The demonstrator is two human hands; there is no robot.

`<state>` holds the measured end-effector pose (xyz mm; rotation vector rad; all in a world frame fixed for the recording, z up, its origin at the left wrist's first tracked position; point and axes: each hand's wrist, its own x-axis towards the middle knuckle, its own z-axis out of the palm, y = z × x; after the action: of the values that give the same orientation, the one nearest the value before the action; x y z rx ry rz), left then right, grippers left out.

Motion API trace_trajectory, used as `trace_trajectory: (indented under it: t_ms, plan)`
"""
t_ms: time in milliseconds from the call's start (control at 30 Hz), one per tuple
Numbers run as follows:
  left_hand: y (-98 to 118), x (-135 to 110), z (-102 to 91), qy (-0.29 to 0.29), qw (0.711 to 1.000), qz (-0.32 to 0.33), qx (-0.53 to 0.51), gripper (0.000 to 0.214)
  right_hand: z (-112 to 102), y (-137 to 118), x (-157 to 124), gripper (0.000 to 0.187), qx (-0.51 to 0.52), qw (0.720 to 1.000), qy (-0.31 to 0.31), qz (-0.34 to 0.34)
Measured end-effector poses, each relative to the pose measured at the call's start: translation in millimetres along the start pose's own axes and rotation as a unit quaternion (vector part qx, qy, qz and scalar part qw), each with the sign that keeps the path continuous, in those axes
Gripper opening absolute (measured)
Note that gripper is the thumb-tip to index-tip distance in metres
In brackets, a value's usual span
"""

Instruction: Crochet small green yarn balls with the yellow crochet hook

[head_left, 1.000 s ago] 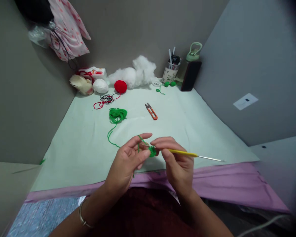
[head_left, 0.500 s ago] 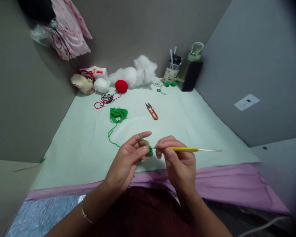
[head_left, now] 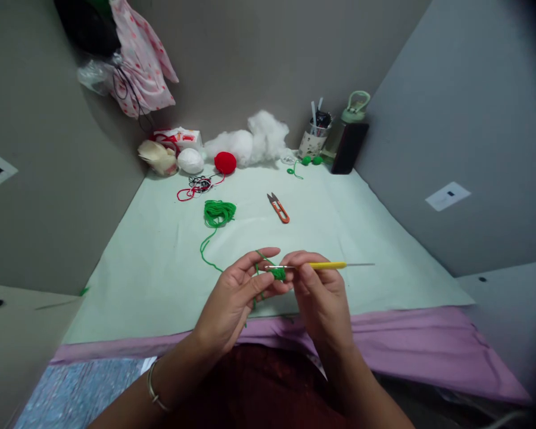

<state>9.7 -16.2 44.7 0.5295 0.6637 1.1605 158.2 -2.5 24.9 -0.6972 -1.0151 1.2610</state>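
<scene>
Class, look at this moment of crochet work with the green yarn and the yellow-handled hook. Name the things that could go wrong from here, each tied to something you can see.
1. The green crochet piece is small and pinched only by fingertips of the left hand; it could slip off the crochet hook held by the right hand.
2. The strand trails loosely to the green yarn bundle; a pull might drag or tangle it.
3. The orange snips lie near that yarn and could snag it.

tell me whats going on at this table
A person is crocheting. The left hand pinches a small green crochet piece with green yarn looped over its forefinger, and the right hand holds a yellow-handled crochet hook whose tip is at the piece. The yarn trails back to a green yarn bundle on the pale green mat, near orange thread snips.
</scene>
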Motion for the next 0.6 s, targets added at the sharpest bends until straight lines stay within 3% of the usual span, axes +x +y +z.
trace_trajectory:
  t_ms: [133, 233, 367, 600]
  plan:
    - [3.3, -1.8, -5.0, -0.009, 1.000, 0.007, 0.004, 0.026, 3.8, 1.0, 4.9, 0.018, 0.053, 0.996, 0.001, 0.078]
    - [6.9, -4.4, -7.6, -0.001, 1.000, 0.015, 0.022, 0.026, 5.2, 0.4, 6.4, 0.019, 0.071, 0.994, -0.033, 0.080]
    - [9.5, -8.7, -9.7, 0.012, 0.997, 0.040, 0.062, 0.025, 7.1, -2.6, 4.7, 0.019, 0.039, 0.997, -0.068, 0.026]
    - [10.3, -10.3, -16.6, 0.025, 0.983, 0.112, 0.142, 0.025, 7.7, -12.0, -4.4, 0.020, -0.149, 0.979, -0.085, -0.105]
